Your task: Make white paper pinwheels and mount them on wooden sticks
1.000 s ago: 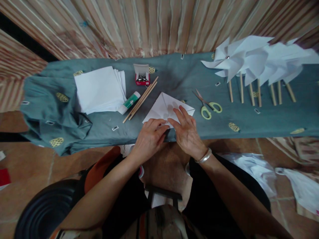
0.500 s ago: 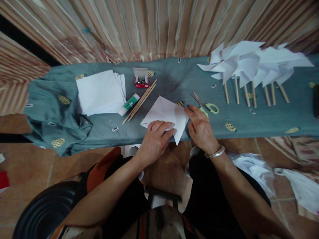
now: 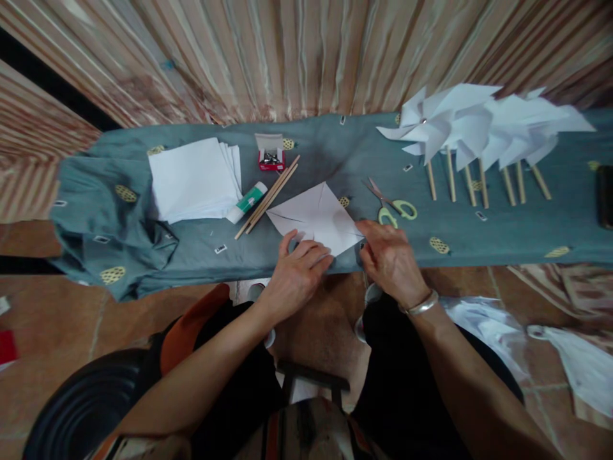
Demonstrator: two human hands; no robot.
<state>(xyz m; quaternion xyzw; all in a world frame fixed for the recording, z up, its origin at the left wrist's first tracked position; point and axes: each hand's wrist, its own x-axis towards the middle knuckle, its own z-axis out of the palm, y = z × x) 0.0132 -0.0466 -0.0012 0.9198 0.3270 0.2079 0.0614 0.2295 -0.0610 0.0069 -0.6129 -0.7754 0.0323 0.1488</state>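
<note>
A square of white paper [image 3: 330,220] lies near the front edge of the cloth-covered table, with cuts running inward from its corners. My left hand [image 3: 299,268] grips its near edge, fingers on top and somewhat spread, the thumb close to the index finger. At the right corner, my right hand [image 3: 390,259] pinches the paper between thumb and index finger. Green-handled scissors [image 3: 395,206] rest partly spread just beyond my right hand. Left of the paper are some thin wooden sticks [image 3: 271,195] and a glue stick [image 3: 248,201].
A stack of white paper sheets [image 3: 194,182] lies at the left. A small red box [image 3: 271,160] of metal pins stands with its lid up at the back. Several finished paper pinwheels [image 3: 460,121] on sticks lie at the back right. A dark object [image 3: 605,197] sits at the right edge.
The paper has turned, and its corner that pointed toward me now points to the right, at my right hand. My right hand has moved slightly down and pinches that corner.
</note>
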